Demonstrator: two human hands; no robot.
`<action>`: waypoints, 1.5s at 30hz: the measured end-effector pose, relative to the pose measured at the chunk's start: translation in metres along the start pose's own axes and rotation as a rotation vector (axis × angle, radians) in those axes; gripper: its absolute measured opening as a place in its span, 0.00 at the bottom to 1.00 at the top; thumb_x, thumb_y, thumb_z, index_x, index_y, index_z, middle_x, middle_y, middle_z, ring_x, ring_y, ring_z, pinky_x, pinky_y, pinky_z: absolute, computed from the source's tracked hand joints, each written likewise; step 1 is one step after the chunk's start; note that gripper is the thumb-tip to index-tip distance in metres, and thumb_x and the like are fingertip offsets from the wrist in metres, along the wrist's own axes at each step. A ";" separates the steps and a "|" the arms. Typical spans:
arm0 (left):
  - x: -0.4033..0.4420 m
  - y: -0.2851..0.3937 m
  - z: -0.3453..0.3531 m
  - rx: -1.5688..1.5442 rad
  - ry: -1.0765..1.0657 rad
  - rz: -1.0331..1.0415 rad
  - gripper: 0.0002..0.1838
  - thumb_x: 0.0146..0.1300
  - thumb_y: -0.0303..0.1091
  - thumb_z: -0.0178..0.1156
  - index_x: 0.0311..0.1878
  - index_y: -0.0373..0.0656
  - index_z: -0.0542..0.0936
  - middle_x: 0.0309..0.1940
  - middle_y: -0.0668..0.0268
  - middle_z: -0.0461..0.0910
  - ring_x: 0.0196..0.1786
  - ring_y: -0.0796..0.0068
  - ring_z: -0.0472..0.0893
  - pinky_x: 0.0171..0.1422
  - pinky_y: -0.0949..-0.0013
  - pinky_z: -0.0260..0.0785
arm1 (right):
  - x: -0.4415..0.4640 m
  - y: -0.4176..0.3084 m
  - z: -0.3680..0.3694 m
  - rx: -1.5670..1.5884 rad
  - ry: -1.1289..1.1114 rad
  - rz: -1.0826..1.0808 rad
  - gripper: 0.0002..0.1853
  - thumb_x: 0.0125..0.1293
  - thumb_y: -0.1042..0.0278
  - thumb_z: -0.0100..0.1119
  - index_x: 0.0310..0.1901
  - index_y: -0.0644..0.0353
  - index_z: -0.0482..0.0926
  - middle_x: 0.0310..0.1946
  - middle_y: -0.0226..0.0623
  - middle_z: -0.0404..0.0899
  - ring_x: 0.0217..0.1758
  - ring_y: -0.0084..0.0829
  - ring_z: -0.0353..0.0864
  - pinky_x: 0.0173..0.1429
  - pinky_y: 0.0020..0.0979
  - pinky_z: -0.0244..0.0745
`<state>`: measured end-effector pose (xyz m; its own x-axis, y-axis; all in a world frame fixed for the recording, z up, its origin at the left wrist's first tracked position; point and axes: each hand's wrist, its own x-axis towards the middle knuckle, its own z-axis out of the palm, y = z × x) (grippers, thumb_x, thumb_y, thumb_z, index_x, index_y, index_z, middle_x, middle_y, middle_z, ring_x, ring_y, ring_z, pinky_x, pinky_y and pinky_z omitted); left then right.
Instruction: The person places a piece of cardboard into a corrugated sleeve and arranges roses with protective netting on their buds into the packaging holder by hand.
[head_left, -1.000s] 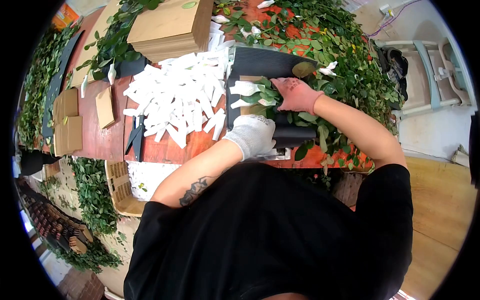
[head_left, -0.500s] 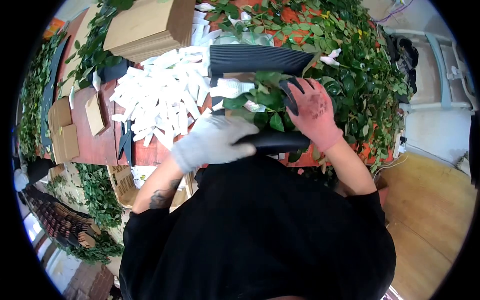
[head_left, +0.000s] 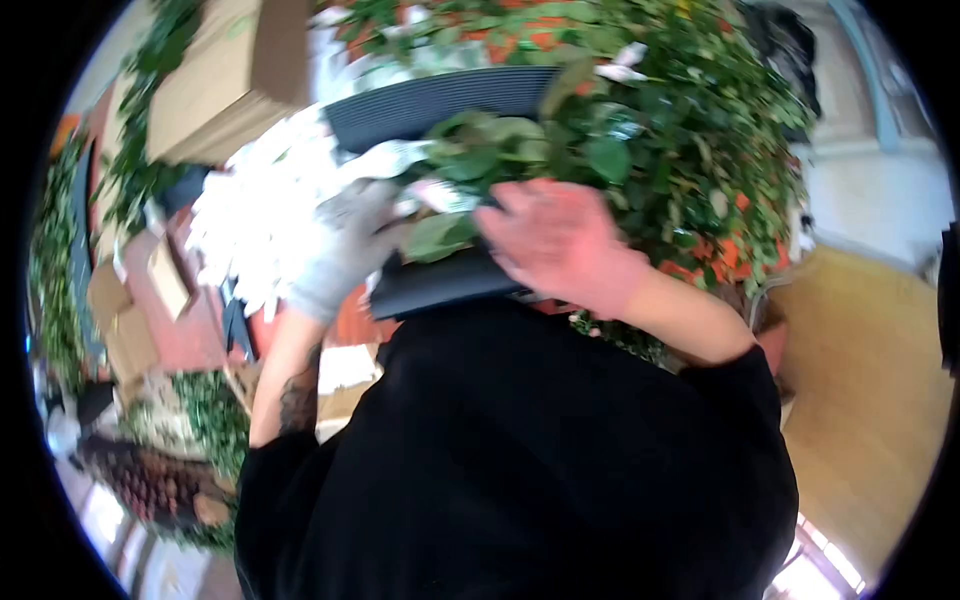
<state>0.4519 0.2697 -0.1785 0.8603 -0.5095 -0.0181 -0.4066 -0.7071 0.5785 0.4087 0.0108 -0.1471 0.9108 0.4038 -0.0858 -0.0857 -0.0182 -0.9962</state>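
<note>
Leafy flower stems (head_left: 490, 150), with buds in pale mesh sleeves (head_left: 445, 195), lie inside a black ridged sheet (head_left: 440, 105). Its near flap (head_left: 440, 285) is against my black shirt. My left hand (head_left: 350, 240), in a grey-white glove, is at the bud end, thumb and fingers apart. From the right, my right hand (head_left: 565, 235), in a pink glove, reaches over the stems and near flap with its fingers spread. Both hands are blurred, and the leaves under the right palm are hidden.
A heap of white sleeves (head_left: 255, 215) lies left of the bundle. Behind it stands a stack of cardboard (head_left: 205, 90). Many cut leafy stems (head_left: 690, 150) cover the red table's right side. A wooden board (head_left: 880, 380) is at far right.
The view has turned and shifted, with the black sheet now tilted and further left. My left hand has moved up to the bud end; my right hand has come down toward the near flap.
</note>
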 end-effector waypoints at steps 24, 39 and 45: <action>-0.015 0.020 -0.033 -0.043 -0.100 -0.057 0.14 0.56 0.34 0.61 0.45 0.40 0.82 0.31 0.58 0.80 0.33 0.64 0.80 0.40 0.65 0.71 | 0.025 -0.002 -0.009 -1.394 -0.441 -0.306 0.18 0.51 0.59 0.63 0.44 0.51 0.76 0.39 0.31 0.79 0.42 0.33 0.80 0.44 0.35 0.74; 0.003 0.043 -0.010 0.072 0.029 0.381 0.18 0.48 0.34 0.65 0.45 0.42 0.82 0.48 0.57 0.77 0.52 0.55 0.75 0.56 0.58 0.67 | 0.040 -0.019 -0.015 -1.659 0.045 -0.289 0.12 0.53 0.63 0.54 0.40 0.54 0.71 0.26 0.30 0.75 0.32 0.31 0.80 0.32 0.33 0.72; 0.011 0.030 0.009 0.129 -0.055 0.419 0.15 0.48 0.37 0.65 0.43 0.52 0.83 0.37 0.67 0.78 0.46 0.63 0.75 0.50 0.60 0.66 | -0.003 -0.099 -0.051 -1.714 0.487 -0.417 0.21 0.52 0.63 0.59 0.50 0.54 0.74 0.35 0.35 0.78 0.35 0.33 0.80 0.39 0.34 0.73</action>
<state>0.4462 0.2391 -0.1687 0.5970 -0.7879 0.1508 -0.7547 -0.4879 0.4385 0.4344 -0.0351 -0.0489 0.8116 0.3611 0.4593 0.3260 -0.9323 0.1568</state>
